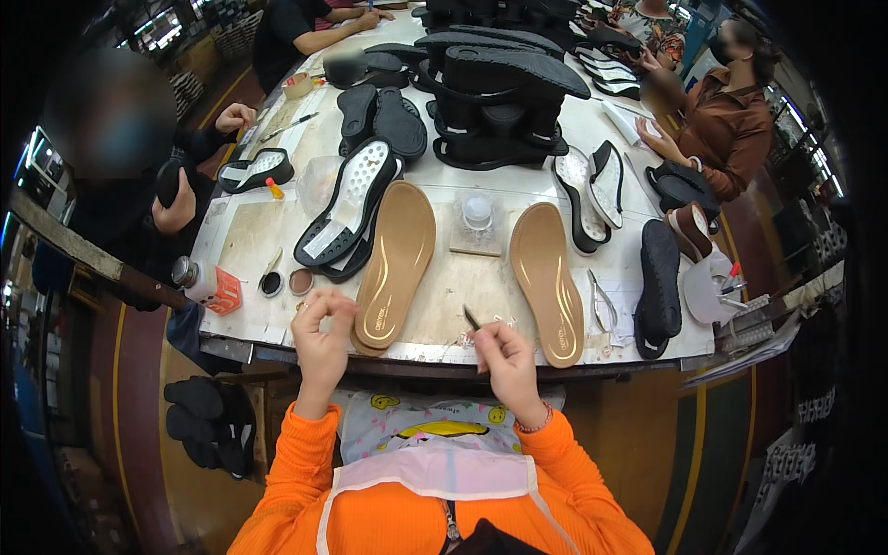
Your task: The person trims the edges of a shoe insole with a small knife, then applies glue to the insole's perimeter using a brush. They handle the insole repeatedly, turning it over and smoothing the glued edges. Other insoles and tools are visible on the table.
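Note:
Between two tan insoles, the left one [400, 254] and the right one [546, 277], my right hand [509, 365] pinches a thin dark pen-like tool [472, 317]. Its tip points up and away from me over the table; the exact kind is unclear. My left hand [322, 338] hovers by the heel of the left insole, fingers curled together; whatever they may hold cannot be made out. Both insoles carry gold curved lines and lie near the table's front edge, the left one leaning against black soles. A small round white-topped container [477, 213] stands on a block between them.
Black shoe soles [499, 102] are stacked at the table's centre back. A black-and-white sole [347, 203] lies behind the left insole. A bottle [211, 285] is at left. Tweezers [603, 301], a black sole [658, 287] and a white tub [710, 291] sit right. Co-workers line both sides.

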A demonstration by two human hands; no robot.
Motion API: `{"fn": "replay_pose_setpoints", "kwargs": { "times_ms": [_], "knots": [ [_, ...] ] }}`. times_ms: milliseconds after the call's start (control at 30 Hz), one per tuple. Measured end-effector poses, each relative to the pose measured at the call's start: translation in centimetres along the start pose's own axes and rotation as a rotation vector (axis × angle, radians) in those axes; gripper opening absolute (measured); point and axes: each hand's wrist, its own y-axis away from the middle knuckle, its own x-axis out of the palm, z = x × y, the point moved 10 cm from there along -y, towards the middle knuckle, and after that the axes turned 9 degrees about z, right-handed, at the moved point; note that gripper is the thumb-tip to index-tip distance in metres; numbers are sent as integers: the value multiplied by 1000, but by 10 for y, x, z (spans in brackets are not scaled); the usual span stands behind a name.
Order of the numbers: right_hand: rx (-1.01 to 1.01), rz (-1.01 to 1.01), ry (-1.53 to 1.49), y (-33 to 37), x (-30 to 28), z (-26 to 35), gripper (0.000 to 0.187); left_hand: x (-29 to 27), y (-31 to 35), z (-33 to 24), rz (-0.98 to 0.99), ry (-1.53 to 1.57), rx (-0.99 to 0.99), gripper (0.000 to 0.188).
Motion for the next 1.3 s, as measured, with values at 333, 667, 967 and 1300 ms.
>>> {"fn": "replay_pose_setpoints", "kwargs": {
  "times_ms": [333,667,967,1300],
  "knots": [
    [-89,-16,-39,-22,3,8,34,44,2,1,130,-426,160,67],
    [-389,10,325,-34,27,105,21,55,57,-46,252,255,246,106],
    [-637,176,674,12,70,149,32,23,16,-111,372,464,399,66],
    [-634,296,852,22,90,157,31,20,14,-115,370,237,323,38]
  ]
}}
